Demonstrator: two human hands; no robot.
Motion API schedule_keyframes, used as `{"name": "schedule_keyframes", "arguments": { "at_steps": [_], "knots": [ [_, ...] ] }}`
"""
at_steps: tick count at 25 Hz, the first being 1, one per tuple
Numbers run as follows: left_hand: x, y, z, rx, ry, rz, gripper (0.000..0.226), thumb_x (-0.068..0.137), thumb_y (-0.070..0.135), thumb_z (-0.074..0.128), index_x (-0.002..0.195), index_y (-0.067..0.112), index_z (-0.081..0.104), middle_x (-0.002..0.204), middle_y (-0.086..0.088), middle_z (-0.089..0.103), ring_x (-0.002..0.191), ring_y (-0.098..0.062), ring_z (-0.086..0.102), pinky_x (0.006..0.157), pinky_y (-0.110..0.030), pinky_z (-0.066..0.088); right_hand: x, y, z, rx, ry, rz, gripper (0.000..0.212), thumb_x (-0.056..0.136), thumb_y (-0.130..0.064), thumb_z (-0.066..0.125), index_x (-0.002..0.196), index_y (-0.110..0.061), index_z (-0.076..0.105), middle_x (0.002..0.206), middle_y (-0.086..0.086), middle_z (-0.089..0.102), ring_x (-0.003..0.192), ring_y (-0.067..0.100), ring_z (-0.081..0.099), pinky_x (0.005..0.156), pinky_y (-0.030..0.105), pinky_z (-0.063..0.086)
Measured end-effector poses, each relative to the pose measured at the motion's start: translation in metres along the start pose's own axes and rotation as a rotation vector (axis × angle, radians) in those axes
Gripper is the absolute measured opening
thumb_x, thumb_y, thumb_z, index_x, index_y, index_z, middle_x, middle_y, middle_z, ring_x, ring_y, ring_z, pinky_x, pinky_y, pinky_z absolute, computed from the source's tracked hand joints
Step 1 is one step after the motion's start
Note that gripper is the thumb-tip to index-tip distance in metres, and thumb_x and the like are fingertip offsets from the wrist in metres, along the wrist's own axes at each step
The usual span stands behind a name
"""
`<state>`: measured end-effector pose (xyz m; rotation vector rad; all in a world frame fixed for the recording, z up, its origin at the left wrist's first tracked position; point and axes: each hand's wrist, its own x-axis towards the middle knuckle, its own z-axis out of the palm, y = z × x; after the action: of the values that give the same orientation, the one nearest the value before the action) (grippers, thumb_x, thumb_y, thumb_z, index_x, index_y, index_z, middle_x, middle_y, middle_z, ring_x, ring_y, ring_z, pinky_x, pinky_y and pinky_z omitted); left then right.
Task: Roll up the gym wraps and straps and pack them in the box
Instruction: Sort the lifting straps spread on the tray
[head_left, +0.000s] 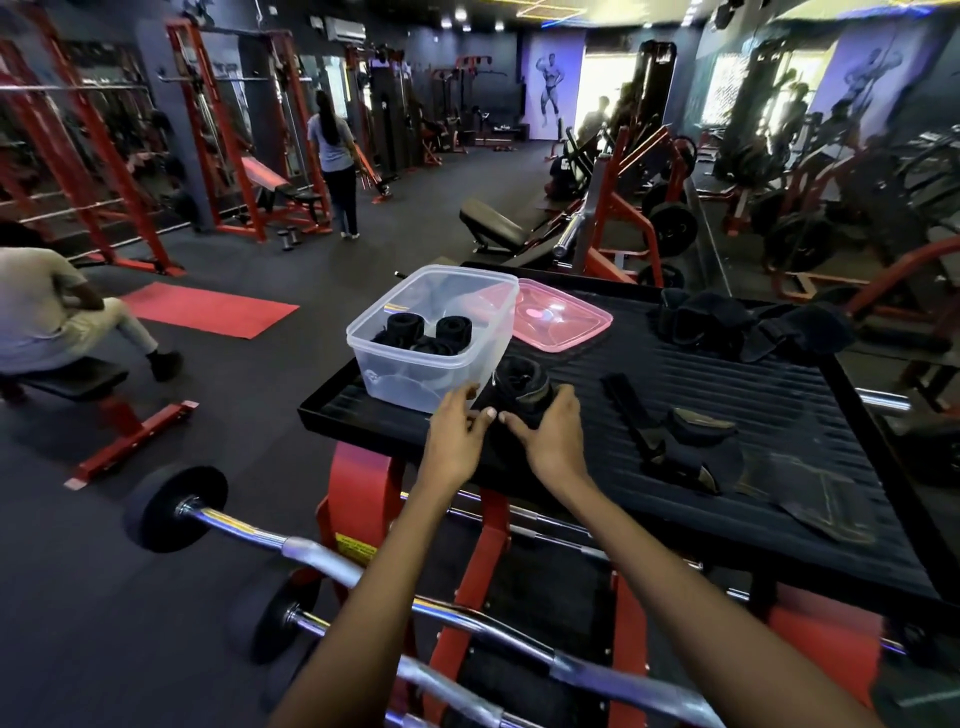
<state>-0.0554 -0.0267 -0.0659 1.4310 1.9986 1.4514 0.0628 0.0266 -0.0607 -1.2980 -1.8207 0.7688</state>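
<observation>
Now, head view. Both hands work one black wrap (522, 387) at the near edge of the table (779, 395), just beside the clear box (415, 374). Right hand (553, 434) curls over the rolled part, fingers around it. Left hand (457, 434) pinches the loose tail at the fingertips, close against the right. Roll looks partly formed, a bit fat and uneven at the top.

Box holds several finished rolls (421, 332), packed toward its far side; room remains in front. Pink lid (561, 322) lies off, behind the box. More unrolled straps (654, 436) lie to the right, a darker heap (737, 325) at the far edge.

Judgement on doing the step well: keep the tail taut with the left while the right turns the roll, edges lined up so it does not cone. Press down on the table as it turns. Hold the end shut until the roll is in the box, wedged against the others so it cannot spring open. Risk: slack tail, loose core.
</observation>
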Motion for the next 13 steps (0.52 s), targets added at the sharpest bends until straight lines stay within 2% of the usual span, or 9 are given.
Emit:
{"name": "schedule_keyframes", "arguments": {
  "at_steps": [2,4,6,8,10,13],
  "knots": [
    [0.003,0.002,0.002,0.028,0.031,0.024,0.032,0.092,0.012,0.054,0.123,0.004,0.054,0.121,-0.013,0.059,0.106,-0.021,0.058,0.094,-0.031,0.046,0.004,-0.012,0.006,-0.034,0.036,0.063,0.058,0.078,-0.033,0.073,0.112,0.0,0.04,0.121,0.021,0.046,0.115,0.037,0.045,0.096,0.041,0.039],
    [-0.001,0.0,0.005,0.02,0.149,0.017,0.031,0.092,0.008,0.051,0.123,0.004,0.054,0.122,-0.012,0.057,0.112,-0.024,0.056,0.098,-0.029,0.042,0.006,-0.025,0.014,0.01,0.116,0.124,0.059,0.082,-0.035,0.068,0.116,0.002,0.039,0.126,0.023,0.041,0.12,0.039,0.041,0.099,0.041,0.034],
    [-0.008,-0.001,0.009,0.085,0.244,0.037,0.035,0.091,0.005,0.048,0.125,0.005,0.05,0.129,-0.01,0.049,0.117,-0.02,0.05,0.099,-0.023,0.036,0.008,-0.034,0.022,0.026,0.071,0.187,0.064,0.083,-0.036,0.067,0.122,0.003,0.035,0.132,0.023,0.037,0.125,0.039,0.036,0.102,0.041,0.031],
    [-0.012,-0.002,0.008,0.147,0.208,0.058,0.035,0.09,0.003,0.046,0.125,0.006,0.05,0.129,-0.008,0.046,0.116,-0.02,0.05,0.096,-0.023,0.036,0.006,-0.033,0.029,-0.018,-0.025,0.187,0.067,0.08,-0.036,0.069,0.124,0.001,0.035,0.133,0.022,0.038,0.127,0.038,0.035,0.103,0.041,0.032],
    [-0.009,-0.007,0.005,0.138,0.157,0.059,0.03,0.091,0.004,0.045,0.12,0.006,0.054,0.12,-0.009,0.053,0.109,-0.024,0.055,0.09,-0.024,0.038,0.004,-0.029,0.027,-0.066,-0.056,0.137,0.065,0.077,-0.036,0.071,0.121,0.0,0.038,0.13,0.021,0.043,0.124,0.037,0.04,0.099,0.041,0.036],
    [-0.01,-0.009,0.003,0.047,0.147,0.045,0.03,0.097,0.024,0.042,0.119,0.008,0.055,0.114,-0.01,0.061,0.107,-0.025,0.057,0.091,-0.032,0.041,0.001,-0.02,0.017,-0.091,-0.097,0.095,0.065,0.074,-0.039,0.073,0.117,-0.002,0.042,0.124,0.021,0.051,0.117,0.037,0.049,0.093,0.041,0.042]
  ]
}}
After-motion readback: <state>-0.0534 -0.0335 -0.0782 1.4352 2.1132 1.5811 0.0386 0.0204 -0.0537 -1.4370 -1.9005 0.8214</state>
